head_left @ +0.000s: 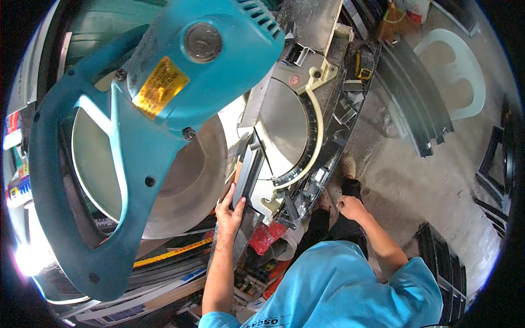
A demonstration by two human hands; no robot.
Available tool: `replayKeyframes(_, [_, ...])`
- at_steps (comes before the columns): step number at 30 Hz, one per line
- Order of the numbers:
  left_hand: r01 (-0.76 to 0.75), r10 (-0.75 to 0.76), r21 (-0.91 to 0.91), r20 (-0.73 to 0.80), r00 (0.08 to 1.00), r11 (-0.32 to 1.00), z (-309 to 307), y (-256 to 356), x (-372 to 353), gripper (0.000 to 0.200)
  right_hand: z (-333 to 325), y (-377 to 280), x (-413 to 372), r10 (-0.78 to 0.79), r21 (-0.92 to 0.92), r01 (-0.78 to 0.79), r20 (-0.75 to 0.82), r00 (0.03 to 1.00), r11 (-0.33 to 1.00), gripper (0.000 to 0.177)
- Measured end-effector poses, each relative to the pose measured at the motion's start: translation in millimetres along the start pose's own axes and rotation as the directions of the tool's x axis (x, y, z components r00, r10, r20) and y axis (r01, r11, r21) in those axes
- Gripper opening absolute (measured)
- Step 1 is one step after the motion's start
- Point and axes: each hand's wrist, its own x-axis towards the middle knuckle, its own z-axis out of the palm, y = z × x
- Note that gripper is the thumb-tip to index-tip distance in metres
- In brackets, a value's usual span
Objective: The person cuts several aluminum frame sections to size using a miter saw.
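A teal miter saw [219,71] with a large round blade fills the left and upper middle. My left hand [229,216] is closed on the lower end of a dark grey metal profile [250,174], which lies against the saw's fence beside the round turntable [284,131]. The profile's upper end is near the slot in the turntable. My right hand [351,208] hangs over my leg, away from the saw, with its fingers curled. Whether anything is inside them is too small to tell.
Metal offcuts [344,112] and a yellow tape measure [363,71] lie along the bench edge. A pale plastic chair [470,71] and a broom [391,24] stand at the upper right. Dark frames [445,268] are at the lower right, a red bag [266,236] below the saw.
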Motion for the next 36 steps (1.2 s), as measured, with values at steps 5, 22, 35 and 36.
replayKeyframes(5, [0.017,-0.017,-0.055,-0.009,1.0,0.998,1,0,-1,0.054,-51,-56,-26,-0.132,-0.203,0.22,0.375,0.918,0.954,0.03])
replayKeyframes(22, [-0.2,0.197,-0.036,-0.067,0.978,0.979,-1,-4,7,0.054,16,-292,-18,-0.732,-0.563,0.483,-0.396,0.555,0.671,0.067])
replayKeyframes(35, [-0.259,0.262,0.048,-0.061,0.963,0.965,-5,-2,6,0.054,37,-292,-1,-0.682,-0.674,0.303,-0.408,0.607,0.673,0.074])
replayKeyframes(36, [-0.25,0.253,0.053,-0.063,0.965,0.967,-4,-3,6,0.054,37,-292,-1,-0.68,-0.673,0.302,-0.409,0.608,0.675,0.074])
